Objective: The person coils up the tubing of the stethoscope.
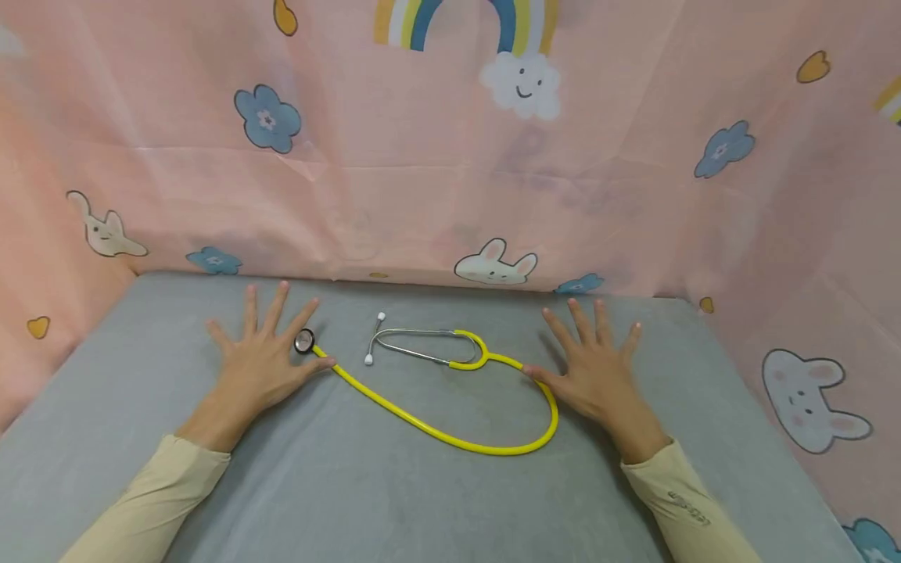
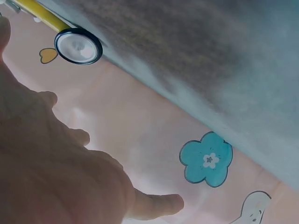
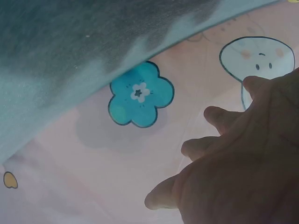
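Observation:
A stethoscope with yellow tubing (image 1: 450,442) lies in a loop on the grey table, its metal ear tubes (image 1: 415,331) at the middle and its round chest piece (image 1: 305,341) at the left. My left hand (image 1: 263,363) is spread flat, palm down, beside the chest piece; its thumb overlaps the tubing in the head view. Likewise spread, my right hand (image 1: 594,371) is at the right bend of the loop, thumb tip over the tubing. Whether either thumb touches it I cannot tell. Both palms seem raised off the cloth, and neither hand grips anything. The left wrist view shows the chest piece (image 2: 78,46) past the fingers.
Grey cloth covers the table (image 1: 394,508). A pink curtain (image 1: 422,203) printed with rabbits, flowers and a rainbow rises along its back edge and continues down the left and right sides.

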